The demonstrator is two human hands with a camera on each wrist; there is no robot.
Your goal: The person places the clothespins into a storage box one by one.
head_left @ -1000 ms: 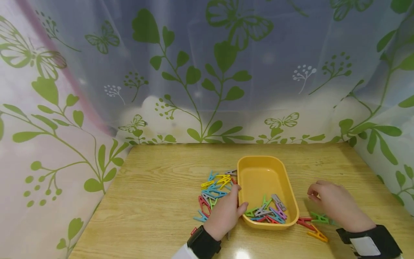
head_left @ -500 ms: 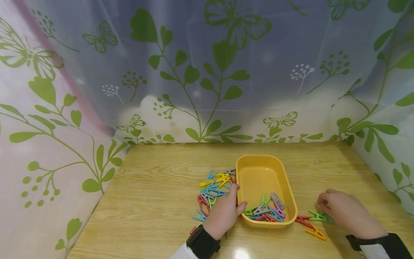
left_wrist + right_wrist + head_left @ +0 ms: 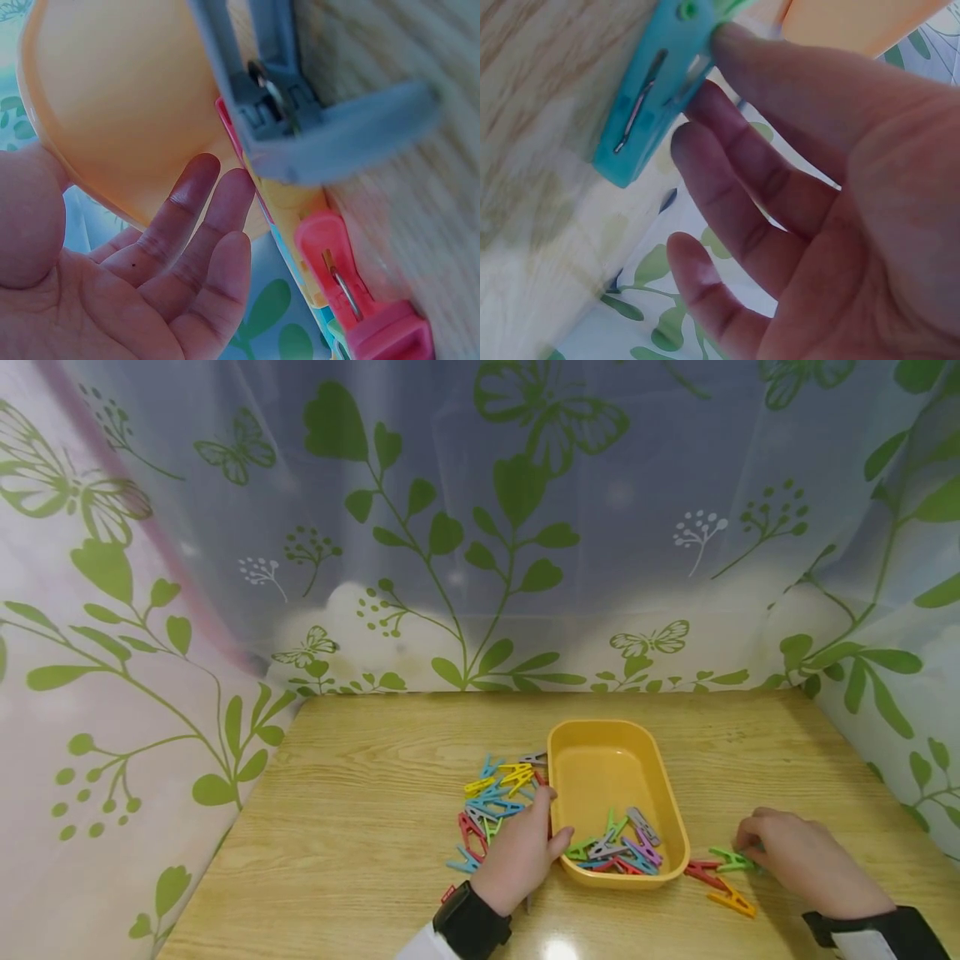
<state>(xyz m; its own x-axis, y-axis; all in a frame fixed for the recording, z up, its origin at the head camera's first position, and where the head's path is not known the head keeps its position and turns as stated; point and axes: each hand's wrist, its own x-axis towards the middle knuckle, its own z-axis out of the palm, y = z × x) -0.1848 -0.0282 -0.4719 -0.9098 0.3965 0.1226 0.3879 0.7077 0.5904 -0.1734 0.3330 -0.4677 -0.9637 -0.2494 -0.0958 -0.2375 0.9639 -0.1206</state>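
A yellow plastic tray (image 3: 600,777) holds several coloured clothespins (image 3: 618,852) at its near end. My left hand (image 3: 517,852) grips the tray's left rim, thumb at the rim and fingers against the outer wall (image 3: 127,112). My right hand (image 3: 810,864) is low over the table at the right, fingers bent. Its thumb and index fingertips reach a blue clothespin (image 3: 641,105), and a green clothespin (image 3: 727,858) lies beside that. A gap shows between thumb and index finger in the right wrist view. The blue clothespin lies mostly hidden under the hand in the head view.
Left of the tray lies a pile of clothespins (image 3: 495,793), with a grey clothespin (image 3: 277,112) close to the left wrist camera. A red clothespin (image 3: 705,872) and an orange clothespin (image 3: 732,902) lie right of the tray. A patterned curtain (image 3: 465,527) borders the wooden table (image 3: 360,827).
My right hand has moved right and down to the green and blue clothespins, and the green one has shifted slightly left. The left hand stays at the tray's rim.
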